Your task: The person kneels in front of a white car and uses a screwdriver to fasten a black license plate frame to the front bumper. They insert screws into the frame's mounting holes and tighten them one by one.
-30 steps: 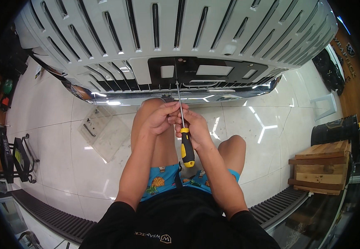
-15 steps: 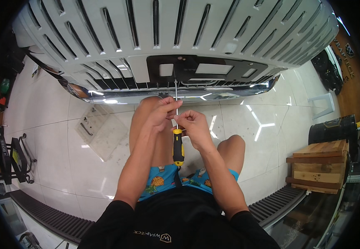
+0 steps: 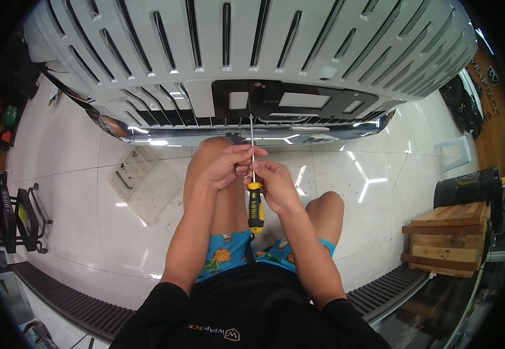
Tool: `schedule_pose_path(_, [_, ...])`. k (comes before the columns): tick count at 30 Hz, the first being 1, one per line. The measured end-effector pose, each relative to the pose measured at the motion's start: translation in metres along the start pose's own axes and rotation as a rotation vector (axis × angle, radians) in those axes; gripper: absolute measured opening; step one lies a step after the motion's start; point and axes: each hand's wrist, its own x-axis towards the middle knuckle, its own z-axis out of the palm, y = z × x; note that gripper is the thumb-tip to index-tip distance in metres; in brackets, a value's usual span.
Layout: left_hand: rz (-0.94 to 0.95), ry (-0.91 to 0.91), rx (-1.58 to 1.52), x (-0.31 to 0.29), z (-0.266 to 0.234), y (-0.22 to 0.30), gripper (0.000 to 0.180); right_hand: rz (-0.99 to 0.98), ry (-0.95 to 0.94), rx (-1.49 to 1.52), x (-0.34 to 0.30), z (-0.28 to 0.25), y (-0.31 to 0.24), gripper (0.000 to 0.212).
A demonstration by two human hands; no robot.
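Note:
Between my hands a screwdriver [image 3: 256, 209] with a black and yellow handle points away from me. My left hand [image 3: 229, 166] is closed, its fingertips around the long metal shaft. Just above the handle, my right hand [image 3: 275, 185] pinches the same shaft between thumb and fingers. The far end of the shaft reaches the lower edge of a black plate bracket [image 3: 273, 98] with rectangular openings. Exactly what the tip touches is too small to tell. The bracket sits on a pale slotted car grille [image 3: 241, 61].
A chrome-edged bumper strip [image 3: 194, 141] runs below the grille. A stained clear sheet [image 3: 146, 195] lies on the tiled floor to the left, near a black wheeled stand [image 3: 25, 218]. At right are a wooden crate [image 3: 445, 238], a black drum [image 3: 467, 186] and a white stool [image 3: 456, 154].
The screwdriver handle has turned about its axis, showing a different face. Both hands keep their hold on the shaft. The whole view has shifted slightly.

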Motion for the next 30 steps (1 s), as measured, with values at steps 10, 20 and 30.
schedule_pose_path(10, [0.117,0.219,0.227,0.025,-0.006,-0.024,0.022,-0.183,0.156,-0.496,-0.007,0.003,0.003,0.02])
schedule_pose_path(20, [-0.024,0.06,0.056,-0.004,0.01,-0.005,0.035,-0.051,0.02,0.039,-0.01,0.008,0.001,0.019])
schedule_pose_path(30, [0.096,0.152,0.199,0.01,0.0,-0.018,0.026,-0.323,0.273,-0.769,-0.006,0.003,0.004,0.016])
